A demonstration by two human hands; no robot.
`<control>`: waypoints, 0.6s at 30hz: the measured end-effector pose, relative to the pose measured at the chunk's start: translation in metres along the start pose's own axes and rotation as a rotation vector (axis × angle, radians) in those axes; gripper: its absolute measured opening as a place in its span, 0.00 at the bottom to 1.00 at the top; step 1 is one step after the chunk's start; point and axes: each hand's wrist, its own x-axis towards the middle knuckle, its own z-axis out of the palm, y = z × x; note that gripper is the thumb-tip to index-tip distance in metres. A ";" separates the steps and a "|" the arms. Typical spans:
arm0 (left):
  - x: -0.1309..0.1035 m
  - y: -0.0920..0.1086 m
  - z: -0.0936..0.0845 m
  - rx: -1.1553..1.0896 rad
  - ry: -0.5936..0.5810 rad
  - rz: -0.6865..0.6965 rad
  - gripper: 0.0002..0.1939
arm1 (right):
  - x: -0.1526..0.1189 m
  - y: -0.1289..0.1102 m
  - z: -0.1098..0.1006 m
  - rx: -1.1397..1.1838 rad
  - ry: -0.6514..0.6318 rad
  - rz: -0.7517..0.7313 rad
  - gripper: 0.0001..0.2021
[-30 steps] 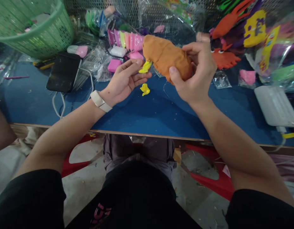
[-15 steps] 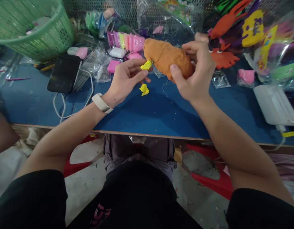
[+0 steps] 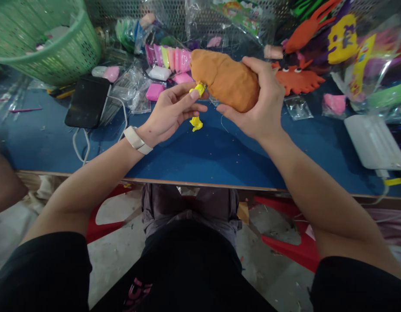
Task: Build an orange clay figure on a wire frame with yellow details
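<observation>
My right hand is wrapped round the right end of a large orange lump of modelling clay, held above the blue table. At the lump's lower left edge, my left hand pinches a small piece of yellow clay between thumb and fingers. Whether that yellow piece is stuck to the orange lump, I cannot tell. Below my left fingertips, a second yellow scrap lies on the table.
To the left are a green basket, a black phone and a white cable. Packs of coloured clay lie behind my hands. At right are an orange crab figure, a pink packet and a white power bank.
The orange lump has shifted slightly left and turned a little. My right thumb has slid down to its lower edge. My left thumb has moved up onto the yellow piece.
</observation>
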 end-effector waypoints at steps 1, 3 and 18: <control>-0.001 0.001 0.000 -0.006 -0.003 -0.001 0.07 | 0.000 0.000 0.000 -0.005 -0.008 0.009 0.40; -0.002 0.002 0.001 -0.020 -0.004 -0.005 0.08 | 0.000 0.000 0.001 -0.009 -0.007 0.012 0.41; 0.003 -0.002 -0.002 -0.130 -0.026 0.046 0.14 | 0.002 -0.004 0.006 -0.119 0.105 0.001 0.40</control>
